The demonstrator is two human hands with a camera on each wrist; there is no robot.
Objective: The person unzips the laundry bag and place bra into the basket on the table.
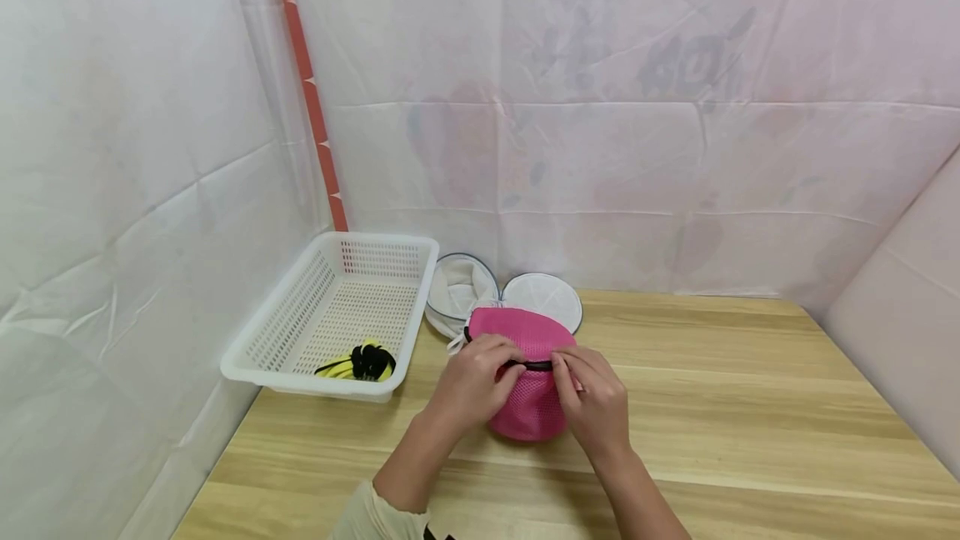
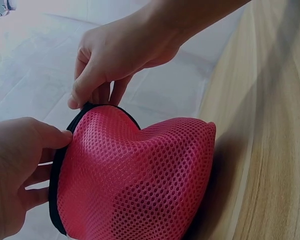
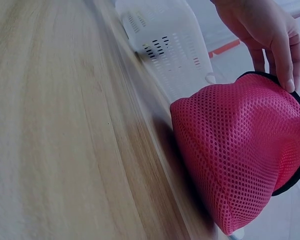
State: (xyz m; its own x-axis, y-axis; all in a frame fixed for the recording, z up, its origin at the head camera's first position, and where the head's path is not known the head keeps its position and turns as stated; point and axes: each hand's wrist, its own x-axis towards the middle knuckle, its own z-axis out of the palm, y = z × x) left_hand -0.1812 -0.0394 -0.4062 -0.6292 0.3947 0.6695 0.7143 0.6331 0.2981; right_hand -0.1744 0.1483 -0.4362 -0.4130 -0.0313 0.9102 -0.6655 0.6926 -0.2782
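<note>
A cream sleeve (image 1: pixel 382 515), lowest in the head view, covers part of the forearm behind the left hand (image 1: pixel 476 377). The left hand pinches the black edging (image 1: pixel 537 366) of a pink mesh bag (image 1: pixel 528 411) between thumb and fingers; the right hand (image 1: pixel 596 398) pinches the same edging a little farther along. The bag lies between and below the hands, over the desk (image 1: pixel 750 415); whether its base rests fully there cannot be told.

Possible faults: should either pinch slacken, the narrow edging may slip free and the soft mesh fold inward; an uneven pull by one hand would likely skew the mouth. Beyond the left hand, a drag on the bag might catch the white cord (image 1: pixel 456 345) close by.

Count: two hands; one pink bag; one white plastic basket (image 1: pixel 300 382), left of the left hand; one yellow-and-black bundle (image 1: pixel 367 362) inside it, at the corner nearest that hand; one dark-rimmed white mesh container (image 1: pixel 461 290) and one flat white disc (image 1: pixel 551 298), both beyond the hands.
</note>
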